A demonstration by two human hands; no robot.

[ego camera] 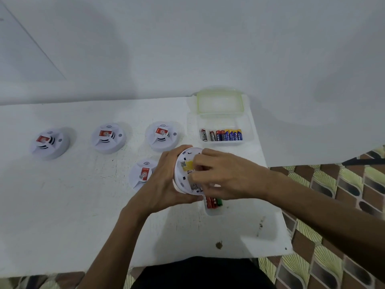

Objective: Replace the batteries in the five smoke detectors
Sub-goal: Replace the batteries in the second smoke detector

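Gripping the upturned smoke detector (pixel 183 176) by its rim with the curled left hand (pixel 164 180), pinching at its back with bent fingers of the right hand (pixel 227 176); held just above the table (pixel 83 205), beside four more detectors (pixel 108 137)

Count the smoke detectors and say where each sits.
5. Three detectors in a row across the table; a fourth nearer, partly behind the left hand; the fifth gripped by that hand.

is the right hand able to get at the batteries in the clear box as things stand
Probably yes. The clear box stands open just beyond the right hand, batteries uncovered, nothing between them. But its fingers are busy at the back of the detector that the left hand holds.
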